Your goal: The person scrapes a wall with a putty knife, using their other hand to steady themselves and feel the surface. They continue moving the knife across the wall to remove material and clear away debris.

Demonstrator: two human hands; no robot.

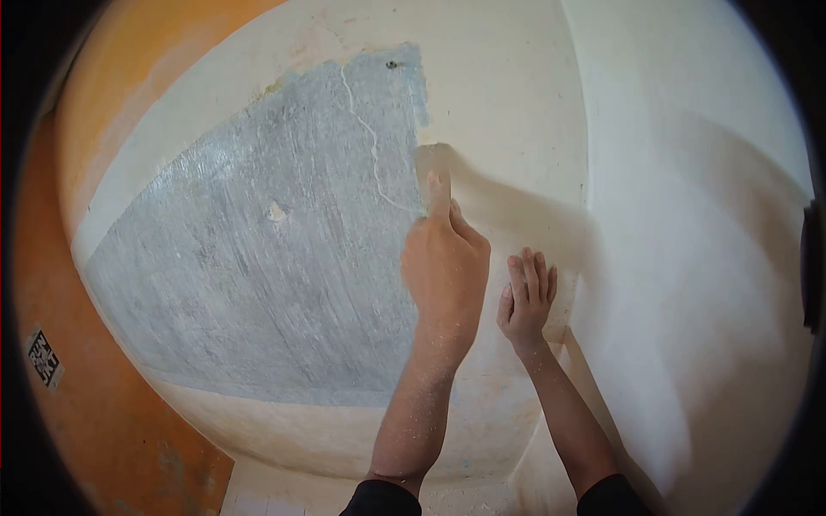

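My left hand (443, 271) is closed round a flat scraper (433, 157), with one finger stretched up along it. The scraper lies against the wall at the right edge of a rough grey patch (292, 224), where the cream surface (508, 112) begins. To the right and a little lower, my right hand (528, 297) rests flat on the cream wall, fingers spread slightly and holding nothing. Pale dust specks dot my left hand and forearm. Most of the scraper's handle is hidden by my left hand.
A whitish wall (688, 258) meets the cream one at a corner on the right. On the left is an orange wall (95, 361) with a black-and-white sticker (44, 359). A thin pale crack runs down the grey patch. A dark object (811, 267) stands at the right edge.
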